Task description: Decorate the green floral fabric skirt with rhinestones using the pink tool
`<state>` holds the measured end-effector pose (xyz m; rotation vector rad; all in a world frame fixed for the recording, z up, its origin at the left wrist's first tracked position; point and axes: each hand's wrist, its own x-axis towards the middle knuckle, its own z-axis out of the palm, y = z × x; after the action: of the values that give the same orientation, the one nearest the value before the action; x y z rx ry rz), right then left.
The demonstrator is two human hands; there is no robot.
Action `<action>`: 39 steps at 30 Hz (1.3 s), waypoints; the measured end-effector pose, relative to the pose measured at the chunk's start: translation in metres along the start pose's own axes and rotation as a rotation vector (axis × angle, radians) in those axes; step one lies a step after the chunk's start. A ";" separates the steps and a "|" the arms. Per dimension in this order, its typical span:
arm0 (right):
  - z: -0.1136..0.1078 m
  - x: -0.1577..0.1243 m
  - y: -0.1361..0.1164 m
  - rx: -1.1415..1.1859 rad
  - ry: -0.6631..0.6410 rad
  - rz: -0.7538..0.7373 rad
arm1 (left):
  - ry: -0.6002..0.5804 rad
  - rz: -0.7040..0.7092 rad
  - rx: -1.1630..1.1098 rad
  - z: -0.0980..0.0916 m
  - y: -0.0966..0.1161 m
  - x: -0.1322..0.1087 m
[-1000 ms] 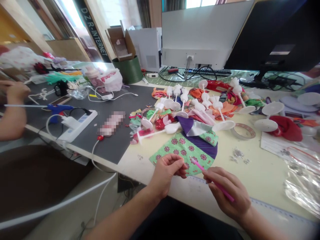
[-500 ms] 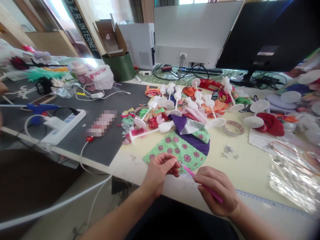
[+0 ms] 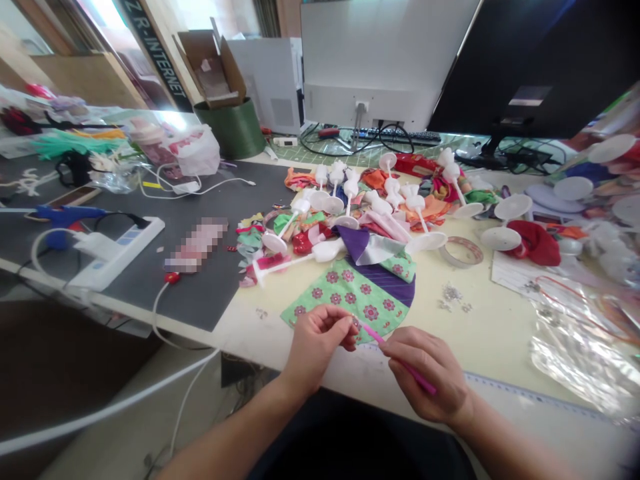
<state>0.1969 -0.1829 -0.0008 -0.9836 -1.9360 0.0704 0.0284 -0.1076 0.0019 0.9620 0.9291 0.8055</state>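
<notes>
My left hand [image 3: 320, 343] is closed in a pinch, thumb against fingers, above the front of a green flowered cloth [image 3: 335, 293]. Whatever sits between its fingertips is too small to make out. Wrapped around a slim pink pen-like tool [image 3: 420, 380], my right hand [image 3: 433, 370] angles its tip toward the left fingertips. Purple striped fabric [image 3: 395, 285] adjoins the green cloth, with a folded purple and silver piece on top. Just behind lies a white doll-shaped stand [image 3: 327, 251]. Small silvery pieces [image 3: 451, 293] lie in a loose cluster to the right.
Several white stands with scraps of cloth [image 3: 310, 237] crowd the table's middle. A tape roll [image 3: 463, 252] and crinkled clear plastic [image 3: 575, 360] are at right. To the left are a power strip [image 3: 123, 253], a blue glue gun [image 3: 63, 217] and cables. Monitors [image 3: 390, 53] stand behind.
The view has shifted slightly, so the table's things sit a little further left. My right hand and the pink tool have moved slightly up and left. My left hand keeps its pinch.
</notes>
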 end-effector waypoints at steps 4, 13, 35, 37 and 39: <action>0.000 0.000 0.001 0.004 -0.004 0.002 | 0.004 0.026 0.042 0.000 0.000 0.000; -0.001 0.001 0.000 0.000 -0.007 0.001 | 0.002 0.028 0.085 0.001 0.001 0.001; 0.000 -0.023 -0.002 -0.001 -0.096 0.205 | 0.044 0.738 0.828 -0.046 -0.019 -0.008; 0.001 -0.021 -0.002 0.000 -0.109 0.197 | -0.025 0.922 0.907 -0.048 -0.023 -0.009; 0.002 -0.020 -0.002 -0.007 -0.128 0.192 | -0.121 1.068 0.967 -0.046 -0.025 -0.010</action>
<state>0.1991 -0.1964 -0.0151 -1.1930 -1.9527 0.2415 -0.0134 -0.1108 -0.0306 2.4329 0.6294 1.1551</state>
